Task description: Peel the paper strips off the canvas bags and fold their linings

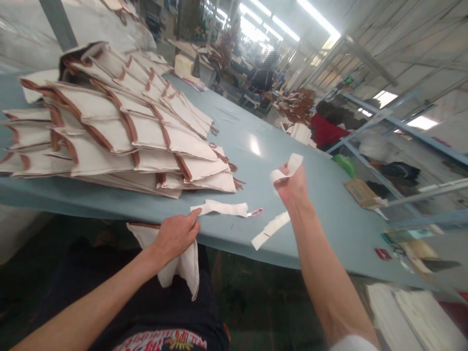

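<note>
left hand [180,233]: clamped on cream cloth [188,273], hanging down by desk [329,214]'s near edge | right hand [293,187]: gripping curled strip [294,162] over desk, tip farward | flat strip [226,208]: long axis roughly along near edge

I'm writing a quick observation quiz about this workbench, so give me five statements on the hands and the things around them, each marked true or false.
1. The right hand holds a raised strip. True.
2. The left hand is empty. False: the left hand holds a cloth.
3. The stack sits on the floor. False: the stack lies on the table.
4. Brown trim shows in the stack. True.
5. The pink item lies inside a box. False: the pink item lies on the table, by the end of a flat strip.
</note>
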Available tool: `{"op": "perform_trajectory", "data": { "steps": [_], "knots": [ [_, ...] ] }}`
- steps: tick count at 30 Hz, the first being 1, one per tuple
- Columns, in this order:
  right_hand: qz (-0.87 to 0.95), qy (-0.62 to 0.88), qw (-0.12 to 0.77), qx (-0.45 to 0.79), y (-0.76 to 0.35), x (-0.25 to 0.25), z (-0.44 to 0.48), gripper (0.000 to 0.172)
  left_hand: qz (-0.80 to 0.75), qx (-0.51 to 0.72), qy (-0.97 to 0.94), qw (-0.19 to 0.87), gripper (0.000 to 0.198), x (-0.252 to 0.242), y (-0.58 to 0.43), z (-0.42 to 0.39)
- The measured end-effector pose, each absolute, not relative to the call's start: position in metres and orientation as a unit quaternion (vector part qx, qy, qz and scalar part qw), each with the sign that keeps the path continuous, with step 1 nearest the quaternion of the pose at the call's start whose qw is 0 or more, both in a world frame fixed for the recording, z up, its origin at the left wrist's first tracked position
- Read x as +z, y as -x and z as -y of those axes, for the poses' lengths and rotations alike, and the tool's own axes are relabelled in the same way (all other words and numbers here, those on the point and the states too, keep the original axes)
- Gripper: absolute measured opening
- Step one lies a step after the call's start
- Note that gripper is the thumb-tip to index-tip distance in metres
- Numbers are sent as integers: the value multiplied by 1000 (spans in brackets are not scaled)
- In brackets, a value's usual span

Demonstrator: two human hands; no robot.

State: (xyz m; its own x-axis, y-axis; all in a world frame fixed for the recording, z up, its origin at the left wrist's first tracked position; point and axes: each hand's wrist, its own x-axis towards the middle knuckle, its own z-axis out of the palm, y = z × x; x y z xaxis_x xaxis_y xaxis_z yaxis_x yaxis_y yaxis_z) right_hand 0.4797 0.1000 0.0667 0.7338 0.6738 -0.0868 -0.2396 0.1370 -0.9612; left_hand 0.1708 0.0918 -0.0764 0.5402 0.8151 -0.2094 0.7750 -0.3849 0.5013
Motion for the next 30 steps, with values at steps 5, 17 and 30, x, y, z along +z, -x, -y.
{"op": "perform_trajectory", "data": {
  "steps": [5,17,30],
  "knots": [
    [211,508,699,458,-371,59,-80,50,-468,128,-790,374,51,-85,-144,-80],
    [310,365,643,598,-239,32,-33,64,-418,294,-575,639,53,-64,-91,4],
    [261,399,607,636,-234,-46,25,73,-531,389,-501,562,59,-44,-66,14]
  ]
}}
